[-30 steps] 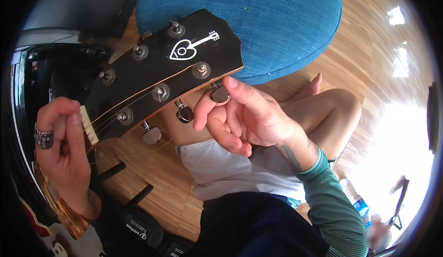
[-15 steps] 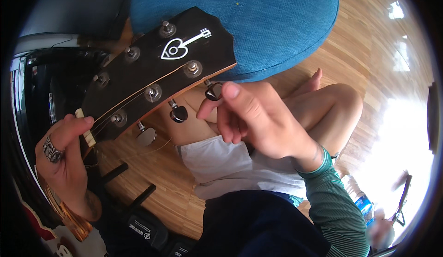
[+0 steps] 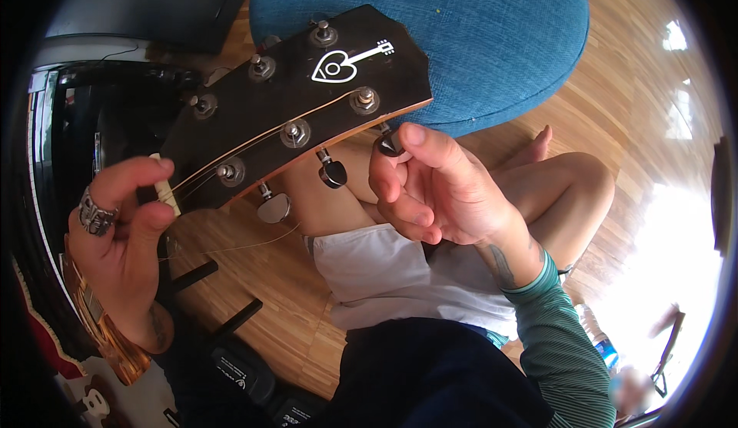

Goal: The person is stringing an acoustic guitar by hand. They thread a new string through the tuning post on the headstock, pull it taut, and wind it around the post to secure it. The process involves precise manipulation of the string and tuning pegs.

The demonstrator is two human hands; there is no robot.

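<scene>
A black guitar headstock (image 3: pixel 296 105) with a white heart-and-guitar emblem reaches across the upper middle. Metal string posts (image 3: pixel 294 133) stand in two rows, and strings run from the lower row toward the pale nut (image 3: pixel 164 186). My right hand (image 3: pixel 453 189) has its thumb and forefinger at the tuning peg (image 3: pixel 390 144) nearest the headstock's tip, closed on it. Two more tuning pegs (image 3: pixel 332 173) stick out along the same edge. Beside the nut, my left hand (image 3: pixel 123 236), wearing a silver ring (image 3: pixel 96 214), keeps thumb and forefinger apart; its other fingers are partly hidden.
A round blue cushioned seat (image 3: pixel 461 36) lies beyond the headstock. My crossed legs in light shorts (image 3: pixel 377 274) are below it, on a wooden floor (image 3: pixel 307 343). A loose string end (image 3: pixel 231 255) hangs under the pegs. At right stands a plastic bottle (image 3: pixel 603 347).
The headstock has shifted right in view. My left thumb and forefinger have spread apart at the nut. My right thumb and forefinger have changed position around the end tuning peg.
</scene>
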